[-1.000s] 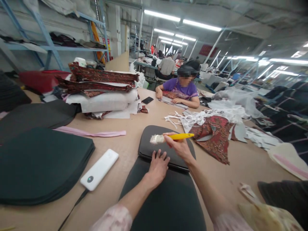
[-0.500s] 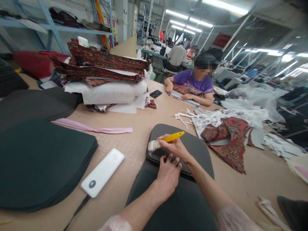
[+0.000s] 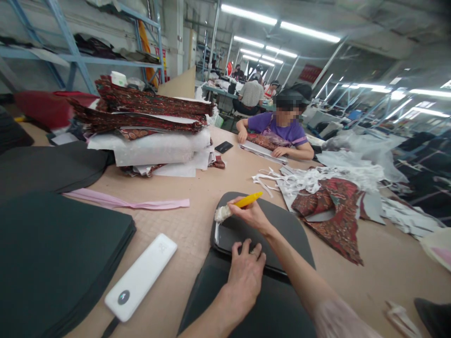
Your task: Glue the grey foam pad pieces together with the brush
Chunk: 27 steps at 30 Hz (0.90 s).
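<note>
I see right hand [image 3: 252, 215] clamped on yellow brush [image 3: 238, 206], bristles touching dark pad [image 3: 282, 230]; left hand [image 3: 245, 272] flat, fingers spread, on pad near edge; bench [image 3: 197, 188].

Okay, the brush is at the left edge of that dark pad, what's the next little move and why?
Probably draw the brush along the dark pad's left edge toward you: the right hand has its bristles on the far left corner, where a wet shine begins, and the left hand pins the near edge.
</note>
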Each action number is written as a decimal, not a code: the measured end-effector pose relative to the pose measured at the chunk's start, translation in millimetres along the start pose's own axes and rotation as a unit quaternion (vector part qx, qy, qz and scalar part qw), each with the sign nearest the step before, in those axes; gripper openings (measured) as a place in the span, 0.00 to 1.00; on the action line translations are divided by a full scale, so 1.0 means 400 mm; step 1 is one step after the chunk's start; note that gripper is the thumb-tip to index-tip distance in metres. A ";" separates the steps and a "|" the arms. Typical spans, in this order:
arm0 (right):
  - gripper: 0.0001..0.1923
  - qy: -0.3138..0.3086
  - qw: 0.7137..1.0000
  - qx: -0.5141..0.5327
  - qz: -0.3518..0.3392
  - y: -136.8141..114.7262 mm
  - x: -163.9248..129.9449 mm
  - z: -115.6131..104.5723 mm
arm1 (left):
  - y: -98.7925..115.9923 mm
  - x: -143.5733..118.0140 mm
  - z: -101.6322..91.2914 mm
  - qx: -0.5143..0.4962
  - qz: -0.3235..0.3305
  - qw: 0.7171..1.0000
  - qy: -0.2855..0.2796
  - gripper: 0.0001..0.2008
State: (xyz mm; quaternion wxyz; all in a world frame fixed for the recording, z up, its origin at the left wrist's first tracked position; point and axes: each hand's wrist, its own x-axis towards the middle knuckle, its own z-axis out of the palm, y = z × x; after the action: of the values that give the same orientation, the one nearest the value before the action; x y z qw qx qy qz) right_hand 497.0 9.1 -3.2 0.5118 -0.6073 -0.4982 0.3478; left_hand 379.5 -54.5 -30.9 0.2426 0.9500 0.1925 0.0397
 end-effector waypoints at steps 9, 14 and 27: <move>0.13 0.156 0.983 -0.084 -0.040 0.059 0.154 -0.111 | -0.007 0.006 -0.021 -0.030 -0.009 0.999 -0.044 0.19; 0.13 0.221 0.968 -0.118 -0.026 0.048 0.137 -0.181 | -0.007 0.011 -0.024 -0.041 -0.024 0.998 -0.053 0.20; 0.10 0.139 0.984 -0.111 -0.009 0.088 0.142 -0.286 | -0.022 0.020 0.027 -0.001 -0.025 1.000 -0.001 0.20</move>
State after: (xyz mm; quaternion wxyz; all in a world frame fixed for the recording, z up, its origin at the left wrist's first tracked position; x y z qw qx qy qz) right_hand 627.1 32.9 -5.5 0.5085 -0.6981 -0.4636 0.1979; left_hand 385.8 -49.2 -44.9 0.2451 0.9446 0.2160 0.0326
